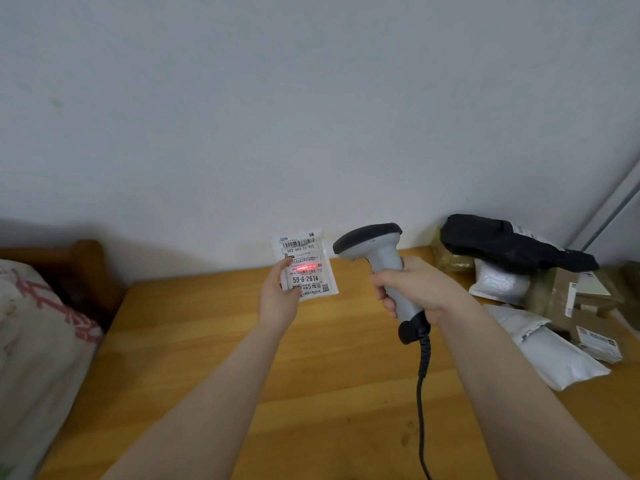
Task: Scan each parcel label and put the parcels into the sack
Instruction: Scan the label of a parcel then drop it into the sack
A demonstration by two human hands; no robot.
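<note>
My left hand [278,296] holds a small white parcel [306,268] upright above the wooden table, thumb on its printed label. A red scan line glows across the label's middle barcode. My right hand [414,289] grips the handle of a grey barcode scanner [377,258] with a black head, aimed left at the parcel from a short distance. The scanner's black cord [420,393] hangs down toward the bottom edge. No sack can be made out in this view.
The wooden table [221,358] stands against a pale wall. At the right lies a pile of parcels: a black bag [502,244], white mailers [554,355], a silver pouch [498,282] and a cardboard box [581,299]. A patterned cushion [38,334] lies at the left.
</note>
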